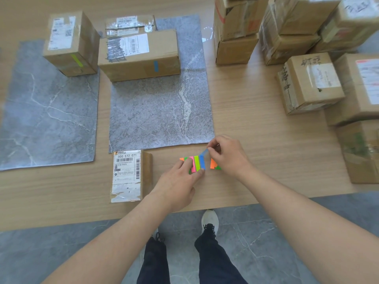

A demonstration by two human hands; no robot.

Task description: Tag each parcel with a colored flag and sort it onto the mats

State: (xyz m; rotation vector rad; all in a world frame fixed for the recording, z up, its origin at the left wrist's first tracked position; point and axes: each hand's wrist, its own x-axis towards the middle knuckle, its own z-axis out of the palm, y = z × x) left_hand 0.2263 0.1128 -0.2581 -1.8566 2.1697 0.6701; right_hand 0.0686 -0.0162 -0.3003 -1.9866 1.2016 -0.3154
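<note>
Lengthwise away, blue flag (202, 163), right hand (228, 157) pinching

Wooden table (256, 119) bears 2 grey mats (51, 119), cardboard parcels (127, 175) and a flag pad (198, 162).

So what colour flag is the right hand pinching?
It's a blue flag, pinched by the right hand; head view.
</note>
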